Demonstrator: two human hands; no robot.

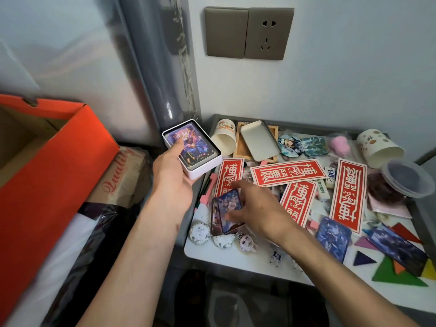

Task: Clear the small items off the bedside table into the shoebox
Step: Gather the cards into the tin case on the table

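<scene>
My left hand (173, 182) holds a white tin of picture cards (191, 149) just left of the bedside table (238, 263), thumb lying on the top card. My right hand (256, 208) pinches a few loose picture cards (226, 212) at the table's left side. The orange shoebox (47, 166) stands open at the far left. Red paper slips with white characters (348, 197) lie across the table among badges, tangram pieces (398, 274) and more cards (333, 237).
At the back of the table lie a tin lid (258, 141) on a wooden frame, two tipped paper cups (225, 139) and a lidded plastic tub (405, 178). A wall socket (247, 34) is above. Bags and a "Quality" carton (122, 175) fill the gap below the shoebox.
</scene>
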